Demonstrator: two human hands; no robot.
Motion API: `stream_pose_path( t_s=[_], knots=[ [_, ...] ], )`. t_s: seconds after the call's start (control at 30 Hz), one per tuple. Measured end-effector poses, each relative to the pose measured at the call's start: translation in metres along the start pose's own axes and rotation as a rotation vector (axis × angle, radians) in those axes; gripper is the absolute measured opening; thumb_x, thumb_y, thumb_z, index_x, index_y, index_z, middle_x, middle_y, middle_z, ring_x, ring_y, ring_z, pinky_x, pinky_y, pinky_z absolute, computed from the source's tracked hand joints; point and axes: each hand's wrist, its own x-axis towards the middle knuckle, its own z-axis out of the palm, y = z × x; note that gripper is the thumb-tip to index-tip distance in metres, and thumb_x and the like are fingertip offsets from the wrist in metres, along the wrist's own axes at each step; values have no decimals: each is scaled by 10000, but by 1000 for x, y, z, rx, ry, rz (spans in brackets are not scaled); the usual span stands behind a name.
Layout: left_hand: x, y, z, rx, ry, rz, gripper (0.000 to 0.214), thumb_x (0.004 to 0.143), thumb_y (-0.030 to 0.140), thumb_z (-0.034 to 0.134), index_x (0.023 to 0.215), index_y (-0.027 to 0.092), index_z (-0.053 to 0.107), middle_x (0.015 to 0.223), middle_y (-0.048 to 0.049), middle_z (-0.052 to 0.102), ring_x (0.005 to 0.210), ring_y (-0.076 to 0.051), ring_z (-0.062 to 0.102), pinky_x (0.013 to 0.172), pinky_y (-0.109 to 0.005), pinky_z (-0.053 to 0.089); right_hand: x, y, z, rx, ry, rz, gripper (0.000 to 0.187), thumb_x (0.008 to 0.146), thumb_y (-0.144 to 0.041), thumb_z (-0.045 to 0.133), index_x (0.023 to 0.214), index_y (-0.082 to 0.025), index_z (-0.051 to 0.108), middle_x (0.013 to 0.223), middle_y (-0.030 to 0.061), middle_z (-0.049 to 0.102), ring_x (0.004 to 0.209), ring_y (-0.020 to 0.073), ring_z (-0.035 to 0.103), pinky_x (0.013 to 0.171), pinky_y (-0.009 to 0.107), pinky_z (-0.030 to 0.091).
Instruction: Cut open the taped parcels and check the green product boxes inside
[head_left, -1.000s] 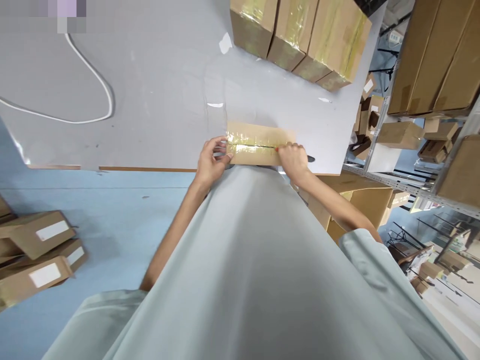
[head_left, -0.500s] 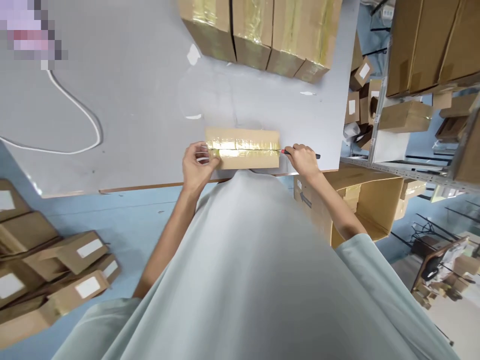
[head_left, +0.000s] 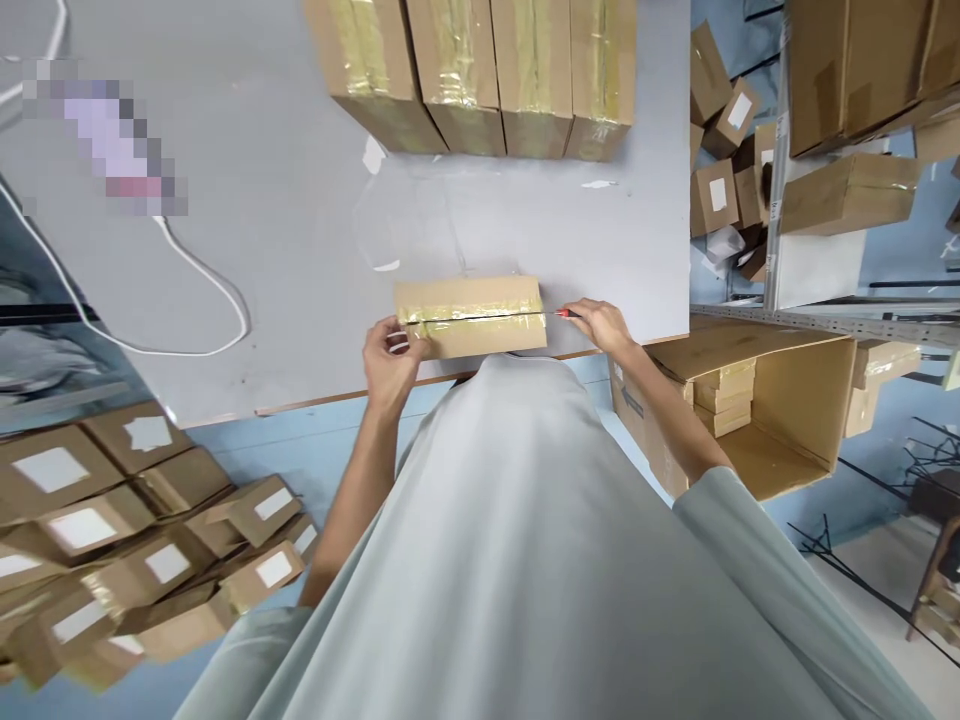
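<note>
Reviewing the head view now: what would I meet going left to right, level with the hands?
White cable, left hand, taped box, red-tipped tool, right hand, metal shelf.

The person wears a loose, pale grey-green cloth shirt point(head_left: 502, 560), softly creased, with wide short sleeves point(head_left: 742, 530).

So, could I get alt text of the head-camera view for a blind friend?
A bare left hand touches the left end of a brown, oblong cardboard box with yellowish tape, while the right hand holds a slim red-tipped tool just off its right end. Beyond it, four brown taped cardboard boxes stand in a row on the grey table.
</note>
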Motion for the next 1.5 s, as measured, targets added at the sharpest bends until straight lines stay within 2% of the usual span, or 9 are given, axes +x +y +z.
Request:
stream_pose_path(
  t_s=[0.2,0.37,0.47,0.57,0.67,0.8,1.03,1.2,1.5],
  knots=[
    [-2,0,-2,9,-24,25,554,780,475,892,1248,278,671,1232,-76,780,1041,-223,773,896,-361,696,7,40,2,-78,55,427,457,1257,-292,443,1593,-123,702,1499,254,758,1283,332,747,1016,385,522],
    [0,-14,-4,-9,-54,48,554,753,440,952,1216,261,707,1323,-88,735,1028,-203,770,905,-355,711,32,28,25,52,88,502,496,1181,-189,533,1662,-118,634,1589,261,701,1380,355,716,1123,427,543],
    [2,-23,-5,-61,-85,44,525,727,354,941,1195,257,724,1376,-87,704,1046,-206,773,923,-373,724,36,4,31,139,240,471,441,1167,-191,537,1577,-138,693,1543,237,717,1380,353,714,1149,461,569],
    [5,-27,-8,-81,-140,65,485,744,286,886,1209,274,750,1379,-71,708,1069,-213,774,957,-405,729,33,-36,30,230,447,252,374,1232,-323,466,1401,-181,768,1412,189,750,1260,322,739,1129,466,603],
    [7,-26,-14,-71,-134,97,433,779,253,851,1205,290,780,1356,-71,697,1088,-220,763,970,-417,728,29,-87,21,243,480,54,460,1266,-494,426,1303,-208,784,1363,163,732,1144,292,748,1084,449,628],
    [7,-21,-20,-77,-76,107,398,797,232,844,1189,289,799,1370,-87,662,1112,-237,743,954,-416,726,26,-148,0,153,503,29,493,1282,-497,396,1305,-202,789,1403,185,705,1300,326,705,1106,465,621],
    [0,-8,-19,-64,-108,251,358,869,321,863,1221,268,828,1285,-93,630,1084,-238,697,984,-406,701,32,-223,10,141,151,-73,340,1224,-476,632,1249,-194,820,1305,158,824,1193,324,792,1052,421,621],
    [-3,-5,-24,-94,-119,323,332,929,486,867,1163,259,804,1259,-96,696,1033,-236,725,915,-374,669,47,-249,28,232,166,1,185,1187,-320,660,1217,-222,814,1258,123,861,1155,308,808,1012,400,608],
    [3,-5,-11,-308,-105,245,576,889,604,935,1201,278,578,928,1,743,858,-209,736,866,-364,611,48,-250,38,526,259,103,78,1004,-268,753,930,-245,744,881,2,790,870,214,764,879,323,579]
  ],
)
